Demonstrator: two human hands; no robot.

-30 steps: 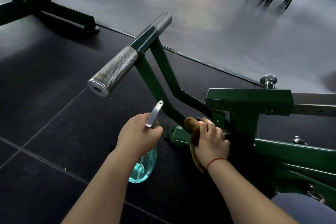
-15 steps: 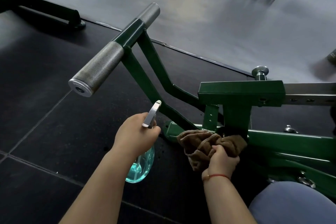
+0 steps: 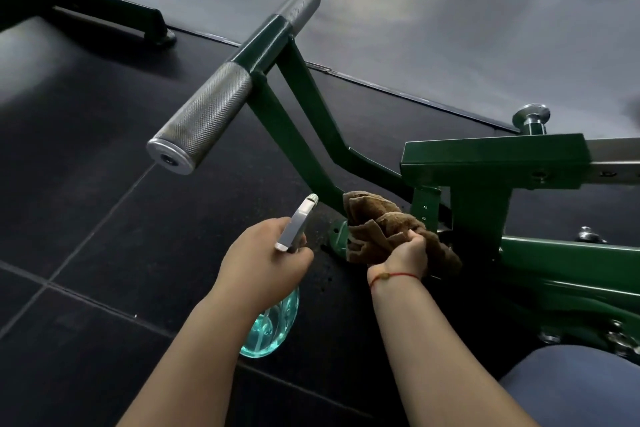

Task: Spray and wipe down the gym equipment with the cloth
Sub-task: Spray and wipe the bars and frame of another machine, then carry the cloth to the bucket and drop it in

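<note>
Far L, top: black base of a 2nd machine [image 3: 104,10] sits on black rubber floor tiles [image 3: 86,218]. Next R: knurled steel handle [image 3: 204,114] of the green gym machine [image 3: 554,263]. Crossbar is tilted, near end toward cam, far end up-R. Two green struts [image 3: 304,121] run from its painted mid section down-R to the frame. Below handle: L hand [image 3: 266,253], fingers curled round top of spray bottle [image 3: 273,326], gripping it. Silver spray head [image 3: 298,222] sticks up past the knuckles, nozzle aimed up-R toward the near strut. Clear teal body hangs under the hand; touching floor or not, can't tell. Just R of nozzle: brown cloth [image 3: 377,229], bunched, pressed at the foot of the near strut by a green floor bracket, top fold touching the strut. R hand [image 3: 405,253] grips the cloth from behind, fingers closed into the folds; red string bracelet [image 3: 394,277] on wrist. Further R: green box housing [image 3: 491,156] w/ bare steel tube [image 3: 613,156] running out to R edge; chrome pin knob [image 3: 531,116] stands on top. Btm R corner: knee in grey-blue fabric [image 3: 571,392]. Behind all: glossy grey floor [image 3: 415,28]; dark blurred legs at top R, can't ID.
</note>
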